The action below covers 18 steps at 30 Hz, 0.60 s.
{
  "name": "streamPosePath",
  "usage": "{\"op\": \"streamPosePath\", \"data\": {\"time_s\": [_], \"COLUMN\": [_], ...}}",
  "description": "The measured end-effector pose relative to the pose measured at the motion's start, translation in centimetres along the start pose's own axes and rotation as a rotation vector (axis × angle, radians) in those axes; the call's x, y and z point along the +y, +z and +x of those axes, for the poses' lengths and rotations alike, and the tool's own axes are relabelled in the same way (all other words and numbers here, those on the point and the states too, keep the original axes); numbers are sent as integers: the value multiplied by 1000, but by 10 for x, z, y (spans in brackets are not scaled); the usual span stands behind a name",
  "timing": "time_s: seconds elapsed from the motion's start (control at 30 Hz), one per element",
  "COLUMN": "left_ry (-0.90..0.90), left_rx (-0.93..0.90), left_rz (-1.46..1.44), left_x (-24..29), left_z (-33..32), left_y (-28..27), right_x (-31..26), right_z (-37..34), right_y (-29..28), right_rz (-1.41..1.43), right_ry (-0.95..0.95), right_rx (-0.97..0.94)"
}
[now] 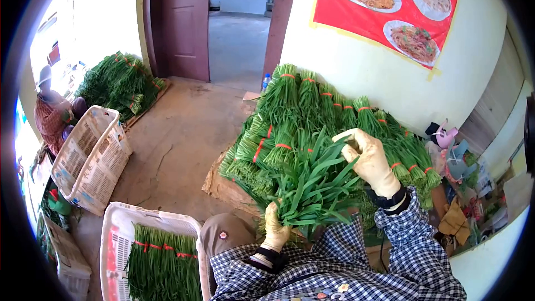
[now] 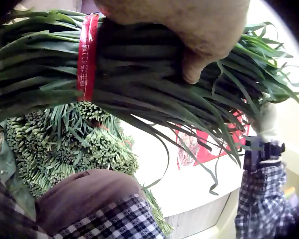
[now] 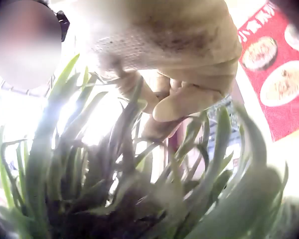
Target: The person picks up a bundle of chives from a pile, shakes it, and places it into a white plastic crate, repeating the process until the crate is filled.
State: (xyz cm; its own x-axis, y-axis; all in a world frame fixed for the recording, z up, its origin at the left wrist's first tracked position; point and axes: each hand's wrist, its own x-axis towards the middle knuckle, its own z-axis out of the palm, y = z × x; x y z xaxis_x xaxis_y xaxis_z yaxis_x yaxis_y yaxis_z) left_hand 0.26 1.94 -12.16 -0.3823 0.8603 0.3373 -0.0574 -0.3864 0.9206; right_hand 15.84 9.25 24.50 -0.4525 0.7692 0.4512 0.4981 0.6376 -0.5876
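A thick bunch of green garlic chives (image 1: 312, 189), bound with a red printed band (image 2: 87, 57), lies in my left hand (image 1: 276, 227). In the left wrist view the thumb of that gloved hand curls over the leaves to one side of the band. My right hand (image 1: 370, 163), in a cream glove, is at the loose leaf tips with bent fingers. The right wrist view shows its fingertips (image 3: 177, 104) pinched together at a thin chive leaf, the other leaves fanning below them.
Banded chive bunches (image 1: 287, 106) are piled against the wall ahead. At lower left stands a white crate (image 1: 114, 228) holding bunches; another crate (image 1: 83, 161) is beyond it. A person (image 1: 50, 114) sits at far left by a chive heap (image 1: 114, 86). Assorted items (image 1: 460, 159) lie right.
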Motion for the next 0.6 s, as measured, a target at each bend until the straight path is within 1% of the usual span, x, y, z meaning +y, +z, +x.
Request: {"op": "streamPosePath", "data": {"time_s": [0.07,0.1,0.13,0.17,0.2,0.27,0.3,0.33,0.37,0.4,0.43,0.47,0.5,0.53,0.57,0.6], "left_ry": [127,123,114,269,422,485,559,640,737,797,853,916,959,960,951,942], "left_rx": [20,2,-17,-68,-125,-229,-275,-318,-347,-426,-517,-597,-664,-688,-712,-740], "left_rz": [229,209,202,356,503,644,712,784,812,854,866,881,927,949,956,962], "left_x": [21,31,53,81,102,119,122,125,128,128,124,115,109,111,113,114], "left_z": [3,3,7,13,16,13,9,7,4,-1,-10,-17,-25,-26,-25,-24], "left_y": [0,3,6,8,13,25,33,39,48,56,63,71,75,78,81,83], "right_x": [8,7,5,10,23,44,67,74,98,125,137,132,125,115,102,87], "right_z": [-8,-14,-19,-30,-42,-72,-92,-105,-120,-136,-146,-150,-153,-150,-146,-141], "right_y": [-12,-24,-37,-48,-61,-87,-99,-111,-124,-134,-141,-145,-146,-145,-143,-138], "right_rz": [-215,-420,-626,-675,-648,-621,-561,-601,-608,-610,-544,-383,-316,-248,-239,112], "right_ry": [-165,-275,-384,-361,-341,-197,30,108,154,201,279,362,420,474,481,444], "right_rx": [132,196,253,287,309,326,312,315,295,274,259,236,234,229,238,249]}}
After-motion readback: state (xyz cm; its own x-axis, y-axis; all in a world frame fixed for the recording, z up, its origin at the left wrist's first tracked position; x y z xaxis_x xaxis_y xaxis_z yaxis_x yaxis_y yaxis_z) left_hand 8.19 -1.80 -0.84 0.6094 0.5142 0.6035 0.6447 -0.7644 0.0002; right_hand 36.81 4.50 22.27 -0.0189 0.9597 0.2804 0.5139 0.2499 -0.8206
